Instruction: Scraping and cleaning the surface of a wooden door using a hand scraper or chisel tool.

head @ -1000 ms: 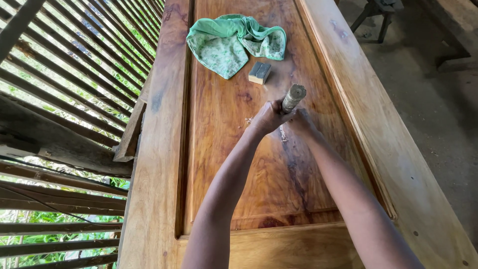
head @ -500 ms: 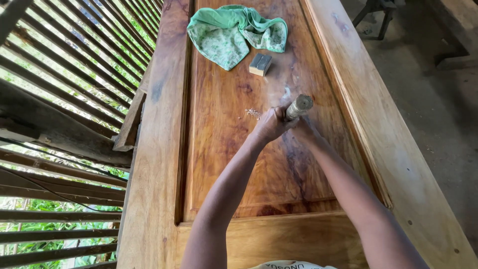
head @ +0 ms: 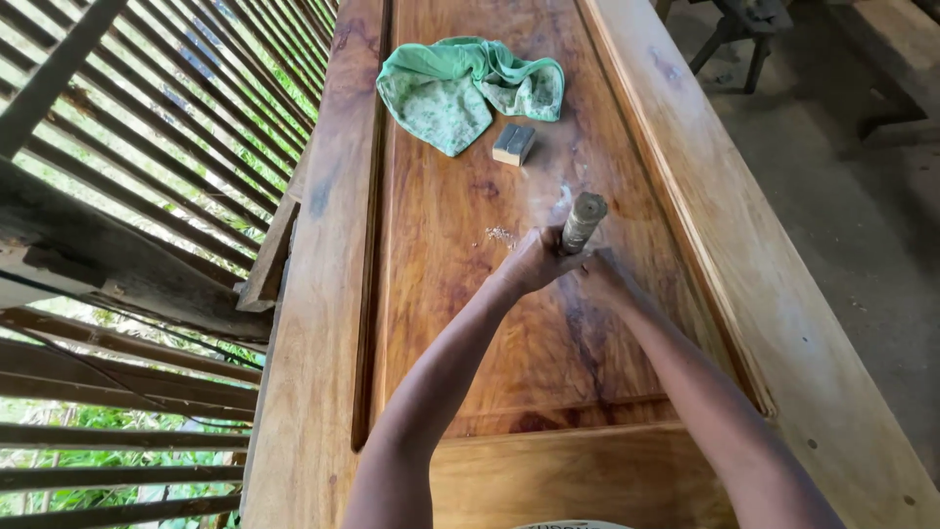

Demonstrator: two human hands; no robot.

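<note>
- My left hand (head: 534,263) and right hand (head: 602,274) are both clenched round the grey cylindrical tool handle (head: 583,220).
- Its long axis tilts up and away from my fingers (working end hidden), over the reddish-brown wooden door panel (head: 441,294).
- Beyond lie a small sanding block (head: 513,144) and a green cloth (head: 460,88).

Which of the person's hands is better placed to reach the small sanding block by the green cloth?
Probably the left hand. Both hands grip the cylindrical tool on the wooden panel, but the sanding block lies ahead and slightly left, nearer the left hand than the right hand.
</note>
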